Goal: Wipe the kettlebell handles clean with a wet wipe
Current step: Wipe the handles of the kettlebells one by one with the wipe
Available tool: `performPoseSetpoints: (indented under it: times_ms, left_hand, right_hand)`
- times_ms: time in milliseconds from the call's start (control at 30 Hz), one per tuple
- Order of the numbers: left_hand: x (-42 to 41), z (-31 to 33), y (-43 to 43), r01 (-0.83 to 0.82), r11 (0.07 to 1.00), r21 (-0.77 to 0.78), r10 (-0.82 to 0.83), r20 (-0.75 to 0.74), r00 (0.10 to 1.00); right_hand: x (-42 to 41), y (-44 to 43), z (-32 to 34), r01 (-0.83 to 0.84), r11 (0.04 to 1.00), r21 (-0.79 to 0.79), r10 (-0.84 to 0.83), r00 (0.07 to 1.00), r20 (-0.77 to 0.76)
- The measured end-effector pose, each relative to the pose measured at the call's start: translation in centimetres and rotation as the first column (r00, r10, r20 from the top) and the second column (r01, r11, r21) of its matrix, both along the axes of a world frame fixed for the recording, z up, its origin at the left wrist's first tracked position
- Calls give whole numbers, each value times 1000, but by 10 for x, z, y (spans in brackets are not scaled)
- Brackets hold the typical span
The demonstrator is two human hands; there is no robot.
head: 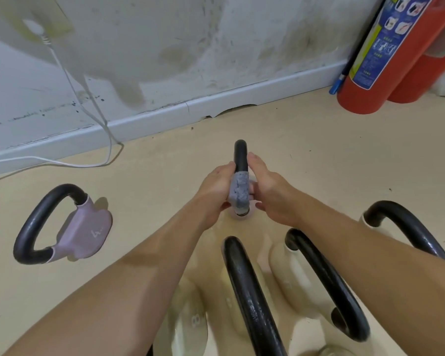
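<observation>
Bright, flat indoor light. Sharpest at the wipe (239, 192) and its handle (240, 152). Left of the wipe, the purple kettlebell (85, 229) throws a soft shadow toward the wall (165, 34). Below the wipe, pale glare streaks on black handles (244, 286); forearms (139, 265) soft. Above the wipe, skirting (149, 119) bows; far up-left, wall smeared

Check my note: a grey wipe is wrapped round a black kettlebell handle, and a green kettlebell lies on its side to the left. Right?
The head view shows that kettlebell is purple, not green. The grey wipe is indeed wrapped round the black handle.
</observation>
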State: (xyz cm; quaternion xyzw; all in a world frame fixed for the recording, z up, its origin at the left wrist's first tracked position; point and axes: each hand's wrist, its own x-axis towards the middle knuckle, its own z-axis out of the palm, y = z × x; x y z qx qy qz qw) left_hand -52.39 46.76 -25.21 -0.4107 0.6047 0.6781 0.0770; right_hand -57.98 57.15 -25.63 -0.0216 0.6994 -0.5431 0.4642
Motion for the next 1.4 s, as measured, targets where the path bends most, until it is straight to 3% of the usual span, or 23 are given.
performPoseSetpoints:
  times_ms: [133, 267, 333, 467, 600, 800, 900, 1033, 1167, 1400]
  left_hand:
    - [4, -3, -2, 45, 983, 177, -28, -93, 995]
    - [9, -8, 1, 79, 982, 170, -45, -191, 981]
    - [8, -7, 3, 79, 986, 149, -47, -209, 977]
    - [6, -4, 12, 76, 997, -15, -77, -203, 976]
    - [9, 3, 3, 138, 977, -165, -161, -137, 978]
    - [29, 29, -47, 294, 893, -342, -308, 11, 951]
    - [54, 36, -78, 382, 835, -396, -371, 106, 922]
    - [91, 40, -109, 443, 786, -431, -409, 176, 896]
    - [140, 45, -123, 438, 777, -451, -382, 215, 899]
    - [232, 29, -117, 76, 932, -356, -62, 49, 997]
  right_hand:
    - [-8, 18, 7, -20, 999, -27, 22, 997, 79]
    - [-12, 42, 18, 33, 982, 188, 3, 981, -192]
    - [-13, 45, 17, 58, 977, 204, -4, 967, -256]
    - [-2, 36, 19, -54, 997, -53, 57, 996, 62]
    - [8, 30, 18, -12, 984, -179, 35, 992, 122]
    - [23, -6, 39, -104, 951, -291, 150, 978, 142]
    - [36, -34, 55, -115, 966, -230, 148, 980, 131]
    - [66, -70, 77, -375, 919, -121, 381, 924, 27]
    - [101, -104, 89, -496, 867, 44, 495, 869, 13]
    - [174, -150, 98, -594, 763, 255, 619, 785, -25]
